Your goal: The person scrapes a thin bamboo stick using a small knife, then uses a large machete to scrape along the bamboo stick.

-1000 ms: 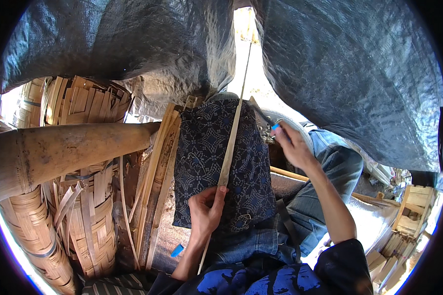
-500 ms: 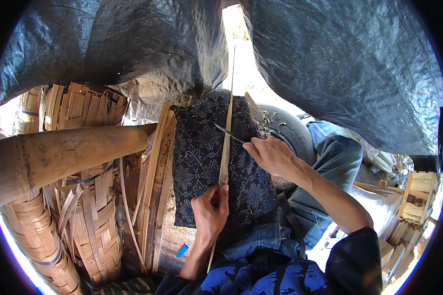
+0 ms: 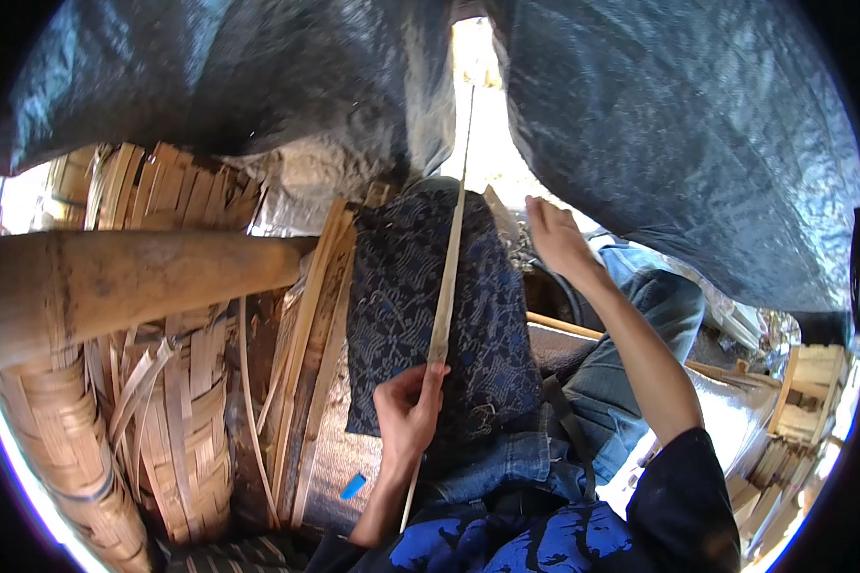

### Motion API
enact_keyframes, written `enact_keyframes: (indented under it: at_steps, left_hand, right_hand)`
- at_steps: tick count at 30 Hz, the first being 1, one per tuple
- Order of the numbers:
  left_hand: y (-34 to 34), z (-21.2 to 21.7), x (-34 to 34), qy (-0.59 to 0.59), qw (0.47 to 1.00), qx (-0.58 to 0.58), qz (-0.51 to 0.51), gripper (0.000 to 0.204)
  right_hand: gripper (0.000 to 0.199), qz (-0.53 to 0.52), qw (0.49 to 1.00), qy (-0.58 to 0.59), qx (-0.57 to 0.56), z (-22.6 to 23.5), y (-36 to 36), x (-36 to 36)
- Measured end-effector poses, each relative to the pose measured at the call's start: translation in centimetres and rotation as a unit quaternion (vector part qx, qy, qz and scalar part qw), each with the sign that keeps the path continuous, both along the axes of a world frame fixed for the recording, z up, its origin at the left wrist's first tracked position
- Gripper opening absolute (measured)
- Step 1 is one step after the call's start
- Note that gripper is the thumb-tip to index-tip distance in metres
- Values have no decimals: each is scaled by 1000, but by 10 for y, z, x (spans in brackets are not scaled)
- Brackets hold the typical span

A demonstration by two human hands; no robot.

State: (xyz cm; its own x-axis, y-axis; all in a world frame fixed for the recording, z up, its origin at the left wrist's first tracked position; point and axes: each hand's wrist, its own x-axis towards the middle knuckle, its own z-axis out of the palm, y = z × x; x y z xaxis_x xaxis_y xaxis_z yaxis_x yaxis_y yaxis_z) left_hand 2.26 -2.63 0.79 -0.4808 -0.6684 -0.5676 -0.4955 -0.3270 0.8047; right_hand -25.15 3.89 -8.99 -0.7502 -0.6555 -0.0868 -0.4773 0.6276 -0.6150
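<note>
The dark patterned cloth (image 3: 495, 329) lay spread over the lap. On my feed the pale strip (image 3: 446, 301) ran lengthwise over the cloth, its thin far end reaching past the cloth's far edge and its near end showing beyond the near edge. I had the left hand (image 3: 411, 406) over the near part of the cloth, its grip pinching the strip between thumb and fingers. I had the right hand (image 3: 559, 237) raised just off the cloth's far right corner, well apart from the strip; I could not tell whether that grip was spread or closed on anything. A bent knee in blue jeans (image 3: 661, 320) stood to the right of the cloth. Slim wooden slats (image 3: 312, 306) leaned along the cloth's left edge, and farther left of it a thick bamboo pole (image 3: 153, 286) crossed in front of woven baskets (image 3: 198, 411). A small blue piece (image 3: 354, 485) lay just off the cloth's near left corner. Dark sheeting (image 3: 678, 162) hung beyond the cloth's far edge.
</note>
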Motion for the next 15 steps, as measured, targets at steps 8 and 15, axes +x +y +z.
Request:
enact_keyframes:
  at_steps: [8, 15]
  left_hand:
    - [-4, -9, -3, -13, 997, -68, -39, 29]
    - [5, -2, -14, -39, 953, -279, -114, 21]
  right_hand:
    - [40, 131, 981, -140, -35, 68, 36, 91]
    - [41, 195, 980, -26, 23, 74, 46, 127]
